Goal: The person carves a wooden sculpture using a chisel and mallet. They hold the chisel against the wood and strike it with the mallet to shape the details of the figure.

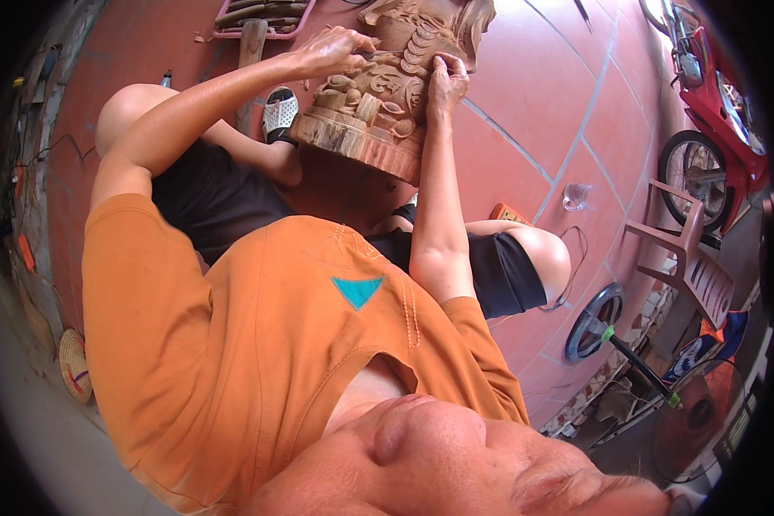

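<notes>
A brown carved wooden sculpture [378, 99] stands in front of me, its rough-cut base toward my body. Rows of carved scrolls, rounded knobs and a band of overlapping discs cover its surface. My left hand [337, 52] is closed at the carving's left side, fingers bent and pressed together. On the right edge of the discs, my right hand [447, 83] is closed in a pinch against the wood. Whatever either hand grips is too small or hidden to make out.
Beyond my left knee lie a wooden mallet [251, 56] and a pink basket [294, 33] of tools. A clear cup [576, 196] and an orange box [509, 212] sit on the red tiles. Rightward are a plastic chair [692, 258], motorbike [721, 129] and standing fan [697, 413].
</notes>
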